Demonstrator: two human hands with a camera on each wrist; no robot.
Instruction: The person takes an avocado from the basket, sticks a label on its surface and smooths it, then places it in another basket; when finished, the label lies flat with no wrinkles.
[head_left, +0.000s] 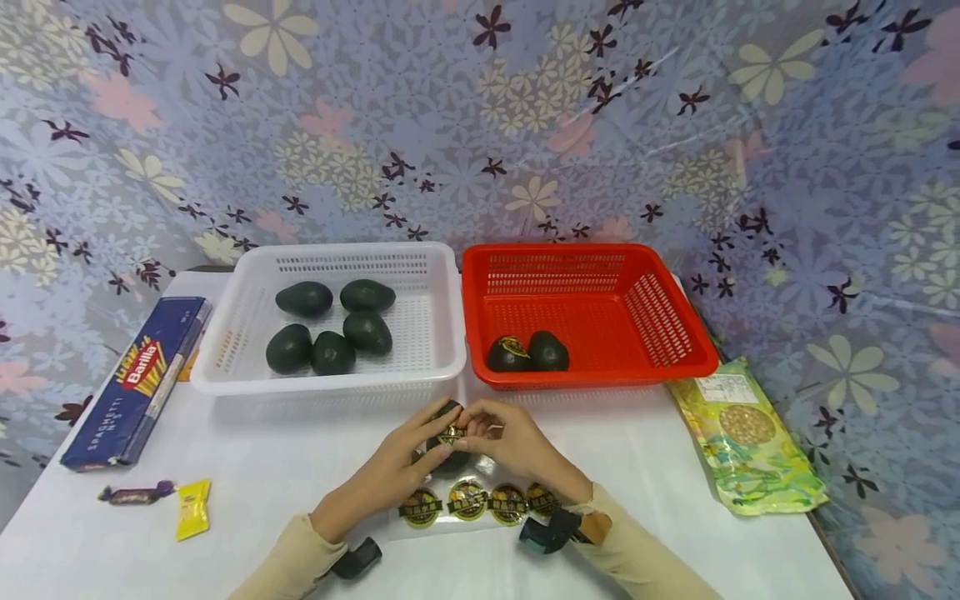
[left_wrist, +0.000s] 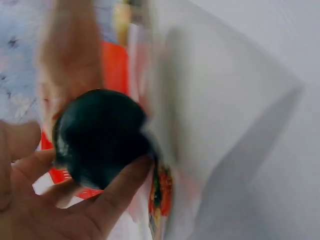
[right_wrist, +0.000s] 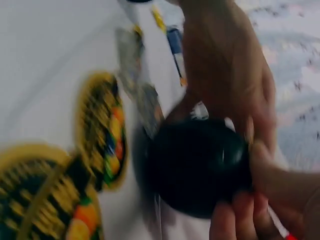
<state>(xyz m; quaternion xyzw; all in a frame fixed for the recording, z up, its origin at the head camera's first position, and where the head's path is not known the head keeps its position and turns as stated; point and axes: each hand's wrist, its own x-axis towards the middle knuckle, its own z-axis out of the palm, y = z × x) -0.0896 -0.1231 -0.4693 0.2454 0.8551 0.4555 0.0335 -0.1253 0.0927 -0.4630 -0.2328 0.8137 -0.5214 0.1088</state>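
Holding one dark avocado (head_left: 448, 435) above the counter (head_left: 262, 467), the left hand (head_left: 397, 471) cups it while the right hand (head_left: 510, 442) pinches a sticker onto it. Two avocados lie in the red basket (head_left: 675, 333); five unlabelled wait in the white basket (head_left: 435, 333); four stickers (head_left: 476, 502) remain.

- Blue spaghetti box (head_left: 138, 382) lies at nine o'clock on the tabletop (head_left: 285, 467).
- Purple candy (head_left: 137, 494) and yellow candy (head_left: 193, 508) rest at eight o'clock, just beside each other.
- Green snack bag (head_left: 746, 437) lies at three o'clock, beside the red basket (head_left: 592, 258).
- Floral cloth (head_left: 480, 117) hangs at twelve o'clock.
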